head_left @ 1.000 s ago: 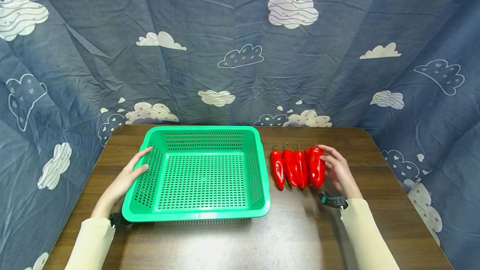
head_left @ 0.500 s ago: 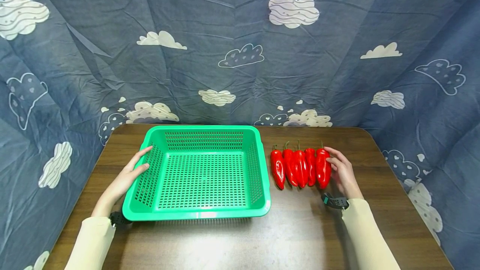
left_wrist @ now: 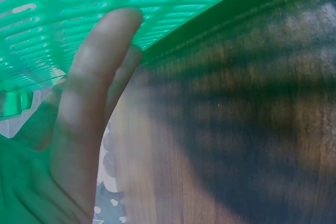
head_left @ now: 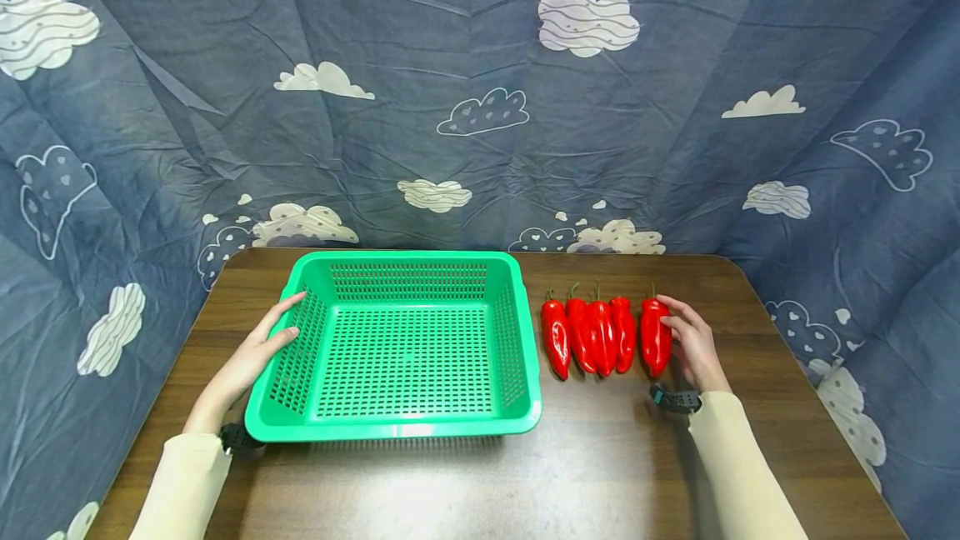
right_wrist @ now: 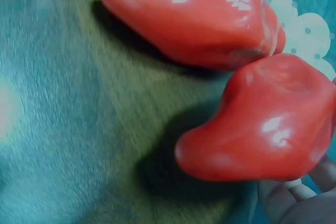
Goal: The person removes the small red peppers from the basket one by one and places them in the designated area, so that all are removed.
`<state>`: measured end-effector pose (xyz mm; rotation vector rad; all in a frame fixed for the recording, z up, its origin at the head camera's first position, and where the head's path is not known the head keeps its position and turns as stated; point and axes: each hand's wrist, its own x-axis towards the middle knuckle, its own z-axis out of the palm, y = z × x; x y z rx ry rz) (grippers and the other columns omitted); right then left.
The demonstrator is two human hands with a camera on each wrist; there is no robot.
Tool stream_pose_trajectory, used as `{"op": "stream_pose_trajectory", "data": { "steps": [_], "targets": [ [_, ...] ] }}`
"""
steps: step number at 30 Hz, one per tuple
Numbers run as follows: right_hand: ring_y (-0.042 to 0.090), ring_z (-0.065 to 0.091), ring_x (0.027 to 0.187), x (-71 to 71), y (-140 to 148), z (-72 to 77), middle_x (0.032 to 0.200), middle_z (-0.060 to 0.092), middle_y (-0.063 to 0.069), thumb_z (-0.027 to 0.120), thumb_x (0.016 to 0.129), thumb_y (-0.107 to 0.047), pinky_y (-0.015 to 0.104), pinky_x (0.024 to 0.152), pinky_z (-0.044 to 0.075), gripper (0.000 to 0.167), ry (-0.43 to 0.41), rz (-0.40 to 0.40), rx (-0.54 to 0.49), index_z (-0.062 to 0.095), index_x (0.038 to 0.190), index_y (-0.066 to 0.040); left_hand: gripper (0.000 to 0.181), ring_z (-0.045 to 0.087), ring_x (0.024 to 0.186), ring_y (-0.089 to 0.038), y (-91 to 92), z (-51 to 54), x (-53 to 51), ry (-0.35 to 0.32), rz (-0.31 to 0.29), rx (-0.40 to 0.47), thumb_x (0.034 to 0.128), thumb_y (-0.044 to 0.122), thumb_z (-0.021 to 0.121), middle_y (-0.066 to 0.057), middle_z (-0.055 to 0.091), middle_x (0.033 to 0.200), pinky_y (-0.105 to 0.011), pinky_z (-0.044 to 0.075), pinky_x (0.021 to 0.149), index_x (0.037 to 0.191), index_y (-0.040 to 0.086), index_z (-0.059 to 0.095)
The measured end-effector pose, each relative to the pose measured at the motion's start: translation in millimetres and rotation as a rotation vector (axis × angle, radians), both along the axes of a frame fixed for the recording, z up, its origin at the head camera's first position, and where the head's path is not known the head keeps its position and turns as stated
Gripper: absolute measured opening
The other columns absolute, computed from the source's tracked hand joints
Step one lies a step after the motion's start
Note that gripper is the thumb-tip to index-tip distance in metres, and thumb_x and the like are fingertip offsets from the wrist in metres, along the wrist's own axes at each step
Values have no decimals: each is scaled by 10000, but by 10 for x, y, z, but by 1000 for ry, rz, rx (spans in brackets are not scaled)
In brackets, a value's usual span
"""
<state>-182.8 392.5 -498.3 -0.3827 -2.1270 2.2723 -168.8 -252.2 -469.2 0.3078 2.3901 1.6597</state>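
Note:
My right hand (head_left: 696, 347) holds a long red pepper (head_left: 655, 340) by its right side, slightly apart from the others. In the right wrist view, fingers (right_wrist: 278, 199) show below that pepper (right_wrist: 273, 129), its tip angled toward the table. Left of it several more red peppers (head_left: 601, 338) lie side by side, stems pointing away from me. My left hand (head_left: 251, 357) rests at the left side of a green plastic basket (head_left: 393, 430), fingers extended. The left wrist view shows a straight finger (left_wrist: 86, 87) against the slotted wall (left_wrist: 168, 3).
The basket stands on a brown wooden table (head_left: 585, 473) with nothing inside. A blue curtain (head_left: 480, 182) with cloud prints hangs behind the table's far edge. Light glares on the tabletop near the front.
My right hand has drawn the held pepper to the right, off the neighbouring pepper, opening a gap beside the row. My left hand and the basket stay put.

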Motion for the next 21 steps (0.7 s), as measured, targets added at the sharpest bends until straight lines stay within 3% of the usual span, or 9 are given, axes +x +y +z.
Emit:
{"op": "stream_pose_trajectory", "data": {
  "steps": [4,11,21],
  "targets": [
    [74,589,768,-21,8,-10,1055,576,-76,447,986,-85,221,663,490,377,-31,-6,74,507,1357,-118,586,-22,1401,-422,2,-3,0,4,0,-2,1022,183,432,-130,20,1584,-713,66,998,1541,154,161],
    [60,570,754,-81,18,-63,1036,601,-77,454,979,-57,203,623,479,368,-16,10,106,522,1338,-98,583,-35,1402,-417,8,17,12,-10,3,2,1024,205,430,-124,9,1586,-712,59,1000,1541,162,162],
    [51,547,751,-143,-4,-81,1070,570,-39,458,983,-77,203,630,492,411,-28,50,287,444,1388,-9,584,-45,1403,-414,15,31,11,-20,1,3,1026,217,428,-122,2,1586,-715,57,997,1542,166,160]
  ]
}}
